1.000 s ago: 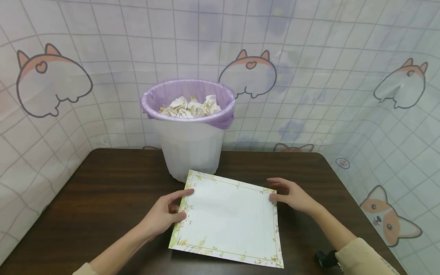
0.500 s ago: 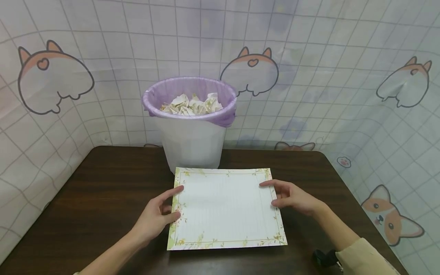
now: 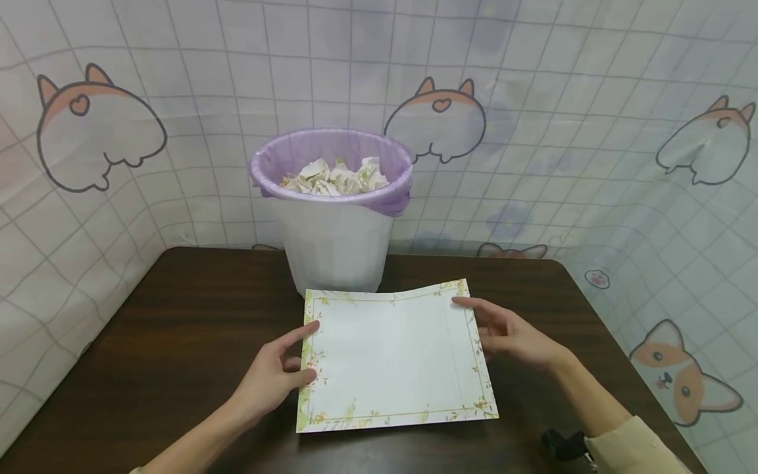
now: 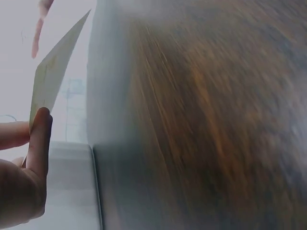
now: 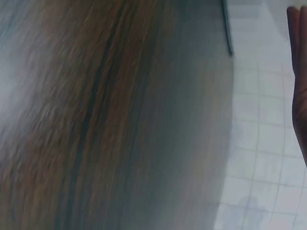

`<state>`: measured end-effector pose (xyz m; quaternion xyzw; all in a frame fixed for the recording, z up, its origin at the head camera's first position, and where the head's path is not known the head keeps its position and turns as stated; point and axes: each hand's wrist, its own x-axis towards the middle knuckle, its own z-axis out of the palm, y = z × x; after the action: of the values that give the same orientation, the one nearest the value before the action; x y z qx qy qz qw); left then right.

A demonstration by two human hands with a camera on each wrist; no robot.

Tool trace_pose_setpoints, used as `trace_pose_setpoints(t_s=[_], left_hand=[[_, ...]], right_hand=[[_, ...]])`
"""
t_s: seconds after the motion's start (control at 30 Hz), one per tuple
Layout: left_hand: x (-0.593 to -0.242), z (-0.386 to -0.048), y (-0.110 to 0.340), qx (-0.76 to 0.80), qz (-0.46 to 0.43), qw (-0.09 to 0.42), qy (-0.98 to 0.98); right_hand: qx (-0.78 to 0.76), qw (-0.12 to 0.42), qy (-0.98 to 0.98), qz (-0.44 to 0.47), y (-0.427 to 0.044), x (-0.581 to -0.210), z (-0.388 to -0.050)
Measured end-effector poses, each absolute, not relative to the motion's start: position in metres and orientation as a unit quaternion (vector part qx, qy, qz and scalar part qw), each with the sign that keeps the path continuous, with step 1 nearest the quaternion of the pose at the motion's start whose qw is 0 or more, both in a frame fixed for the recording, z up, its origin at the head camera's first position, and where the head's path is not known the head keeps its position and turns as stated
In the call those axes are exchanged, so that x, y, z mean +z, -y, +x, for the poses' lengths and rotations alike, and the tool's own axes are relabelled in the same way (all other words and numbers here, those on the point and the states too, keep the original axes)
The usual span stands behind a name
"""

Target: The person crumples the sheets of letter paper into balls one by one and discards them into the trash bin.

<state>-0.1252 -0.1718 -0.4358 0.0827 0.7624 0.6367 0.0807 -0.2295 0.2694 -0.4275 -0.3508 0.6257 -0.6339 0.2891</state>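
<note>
A sheet of white paper with a floral border is held just above the dark table, its far right corner bent upward. My left hand pinches its left edge, index finger and thumb on the upper face. In the left wrist view, the tilted paper rises from between the left hand's fingers. At the opposite edge, my right hand holds the paper with the index finger on top; its other fingers are partly hidden. Only a sliver of the right hand shows in the right wrist view.
Behind the paper, a white trash bin with a purple liner holds several crumpled papers. A dark wood-grain table lies beneath. Cartoon-printed curtains surround it. A small black object is by the right sleeve.
The paper has turned to lie more squarely before me, and its far right corner has lifted. My right hand has shifted its hold along the right edge; my left hand keeps its pinch.
</note>
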Motion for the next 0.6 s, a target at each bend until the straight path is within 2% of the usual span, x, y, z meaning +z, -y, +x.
trace_pose_setpoints(t_s=[0.3,0.47,0.6], left_hand=[[-0.435,-0.128,0.156,0.640,0.090,0.089,-0.758],[-0.436,-0.132,0.146,0.636,0.100,0.068,-0.762],[-0.437,-0.134,0.137,0.627,0.109,0.047,-0.770]], right_hand=[[-0.636,0.222,-0.642,-0.366,-0.245,-0.422,-0.227],[-0.600,0.188,-0.686,-0.366,-0.224,-0.420,-0.221],[-0.575,0.183,-0.715,-0.354,-0.207,-0.425,-0.214]])
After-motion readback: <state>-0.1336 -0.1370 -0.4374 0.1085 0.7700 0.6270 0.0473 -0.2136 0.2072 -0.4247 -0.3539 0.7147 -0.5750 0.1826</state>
